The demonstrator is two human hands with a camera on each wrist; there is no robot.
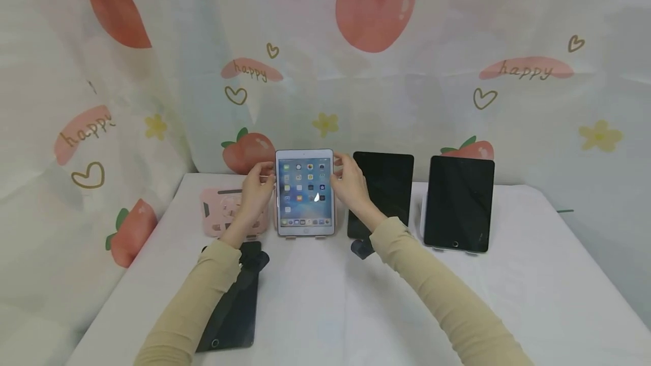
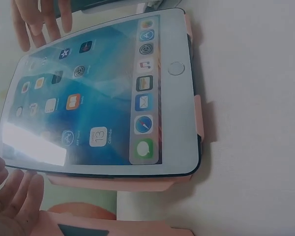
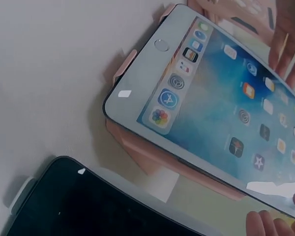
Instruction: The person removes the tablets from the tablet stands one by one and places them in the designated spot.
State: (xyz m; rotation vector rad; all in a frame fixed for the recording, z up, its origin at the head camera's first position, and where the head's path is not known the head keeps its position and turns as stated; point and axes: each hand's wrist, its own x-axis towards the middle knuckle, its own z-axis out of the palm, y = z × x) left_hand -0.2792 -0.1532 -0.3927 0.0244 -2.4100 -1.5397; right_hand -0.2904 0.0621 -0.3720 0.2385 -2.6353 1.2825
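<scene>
A white tablet point(image 1: 306, 196) with its home screen lit leans upright on a pink stand point(image 2: 200, 118) at the middle of the table. My left hand point(image 1: 258, 188) is at the tablet's left edge, fingertips close beside its upper part. On the opposite side, my right hand point(image 1: 351, 182) has its thumb right at the edge and its fingers spread loosely. Fairly straight fingers point(image 2: 49, 22) of the right hand show along the far edge in the left wrist view. The stand is mostly hidden behind the tablet.
An unoccupied pink stand point(image 1: 212, 225) is at the left. Two dark-screened tablets, a nearer one point(image 1: 386, 185) and one farther right point(image 1: 460, 205), stand propped up. Another black tablet point(image 1: 234, 315) lies flat under my left forearm. A fruit-print curtain point(image 1: 396, 100) hangs behind the white table point(image 1: 325, 309).
</scene>
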